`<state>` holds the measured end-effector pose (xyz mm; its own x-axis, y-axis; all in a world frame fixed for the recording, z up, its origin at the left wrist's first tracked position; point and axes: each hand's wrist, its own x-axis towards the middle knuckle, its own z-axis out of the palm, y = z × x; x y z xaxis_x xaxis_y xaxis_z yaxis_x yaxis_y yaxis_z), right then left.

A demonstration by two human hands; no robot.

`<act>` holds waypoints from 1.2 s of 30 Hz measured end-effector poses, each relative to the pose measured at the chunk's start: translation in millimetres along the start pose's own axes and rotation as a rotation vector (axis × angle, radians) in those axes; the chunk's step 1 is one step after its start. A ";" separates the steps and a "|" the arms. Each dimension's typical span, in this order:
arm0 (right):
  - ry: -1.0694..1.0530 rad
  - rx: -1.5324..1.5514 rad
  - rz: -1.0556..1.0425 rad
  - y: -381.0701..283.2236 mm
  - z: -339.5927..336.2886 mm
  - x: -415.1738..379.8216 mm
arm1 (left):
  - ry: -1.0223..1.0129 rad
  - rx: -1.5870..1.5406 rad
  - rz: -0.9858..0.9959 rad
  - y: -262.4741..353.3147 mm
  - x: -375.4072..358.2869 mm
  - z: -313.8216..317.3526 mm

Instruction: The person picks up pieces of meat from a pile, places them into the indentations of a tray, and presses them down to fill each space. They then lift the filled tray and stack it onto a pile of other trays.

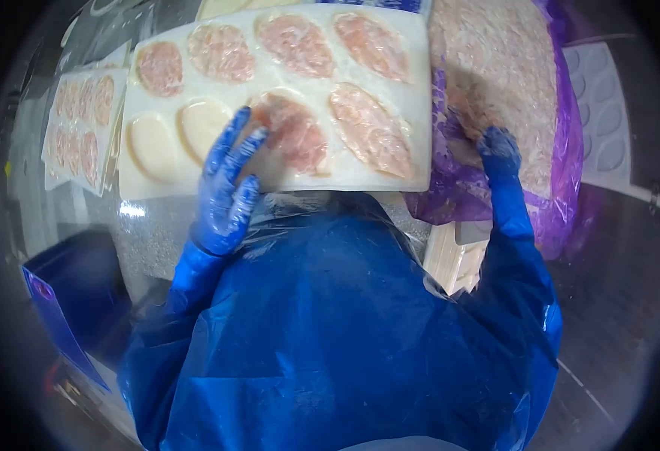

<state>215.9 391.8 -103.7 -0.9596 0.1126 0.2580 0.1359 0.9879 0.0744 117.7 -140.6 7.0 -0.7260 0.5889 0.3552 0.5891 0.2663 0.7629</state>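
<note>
A white tray with oval hollows lies in front of me. Several hollows hold flat pieces of pale pink meat; two at the lower left hold none. My left hand, in a blue glove, is over the tray's lower edge, fingers spread, beside a meat piece in the lower row. At the right, my gloved right hand reaches into a mass of minced or chopped meat lined with purple film. Its fingers are bent at the meat's near left side, and their tips are hidden.
A smaller filled tray lies at the left. Another tray with oval hollows is at the far right. A dark blue box stands at the lower left. Stacked pale trays show below the purple film.
</note>
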 end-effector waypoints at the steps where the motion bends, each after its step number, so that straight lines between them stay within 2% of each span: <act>1: 0.013 0.002 0.017 -3.6 -6.0 -0.3 | 0.081 0.047 -0.050 0.1 -5.6 -8.5; 2: 0.009 0.011 -0.003 -2.8 -4.9 -5.0 | 0.156 0.097 -0.097 -0.8 -11.7 -16.9; 4: 0.104 0.319 0.015 -1.3 -0.5 -7.5 | 0.209 0.139 -0.146 -6.8 -20.9 -32.7; 5: 0.104 0.322 -0.001 -6.9 -5.9 -0.4 | 0.247 0.148 -0.145 -11.2 -23.7 -39.4; 7: 0.009 0.514 0.372 -17.5 -17.1 5.1 | 0.308 0.163 -0.149 -17.5 -29.7 -48.7; 8: 0.009 0.516 0.376 -14.8 -4.2 0.7 | 0.305 0.164 -0.149 -18.0 -30.9 -51.4; 10: -0.069 0.039 0.042 -3.6 33.2 -5.8 | 0.341 0.150 -0.175 -19.2 -30.6 -56.9; 12: 0.021 0.062 0.001 2.6 41.4 -2.0 | 0.349 0.172 -0.164 -25.0 -31.1 -62.6; 14: -0.128 0.605 0.069 19.6 42.8 2.0 | 0.325 0.130 -0.120 -26.5 -33.5 -68.6; 15: -0.206 0.472 0.147 20.0 29.9 9.5 | 0.343 0.120 -0.112 -27.5 -34.6 -71.4; 17: -0.241 0.713 0.390 20.0 3.8 18.0 | 0.377 0.133 -0.116 -33.0 -38.8 -80.1; 19: -0.169 1.186 0.608 27.2 -10.1 25.5 | 0.419 0.139 -0.112 -41.2 -40.8 -84.6; 21: 0.052 1.327 0.618 -51.2 -77.0 59.5 | 0.421 0.138 -0.138 -47.1 -43.0 -89.9; 22: 0.021 1.249 0.464 -81.2 -107.5 74.1 | 0.419 0.133 -0.159 -49.8 -43.1 -92.9; 23: 0.049 0.835 0.165 -117.9 -134.8 88.8 | 0.410 0.134 -0.159 -51.6 -42.1 -95.3; 25: 0.003 1.228 0.207 -201.9 -164.5 103.8 | 0.429 0.119 -0.151 -54.0 -38.1 -98.0; 27: -0.129 1.432 0.008 -257.8 -156.2 106.7 | 0.426 0.109 -0.119 -57.5 -34.4 -100.9; 29: -0.338 1.132 -0.410 -307.6 -166.9 108.2 | 0.402 0.082 -0.095 -55.3 -34.4 -105.5; 30: -0.341 1.141 -0.422 -320.0 -161.7 107.1 | 0.408 0.099 -0.064 -57.3 -35.3 -105.4; 32: -0.062 0.856 -0.585 -339.3 -142.0 100.0 | 0.363 0.005 -0.094 -61.4 -38.6 -105.5; 33: -0.046 0.909 -0.495 -345.8 -136.8 97.7 | 0.356 -0.097 -0.032 -67.8 -35.2 -102.0; 34: -0.056 0.911 -0.504 -353.7 -137.2 99.6 | 0.271 -0.119 -0.011 -71.6 -28.5 -101.1; 36: -0.034 0.855 -0.636 -373.7 -140.4 102.1 | -0.099 0.266 0.044 -68.7 -11.6 -102.7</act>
<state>101.8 19.1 30.1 -0.8016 -0.4603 0.3815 -0.5978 0.6111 -0.5188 49.3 -244.1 6.0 -0.6672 0.6725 0.3203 0.7012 0.4220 0.5746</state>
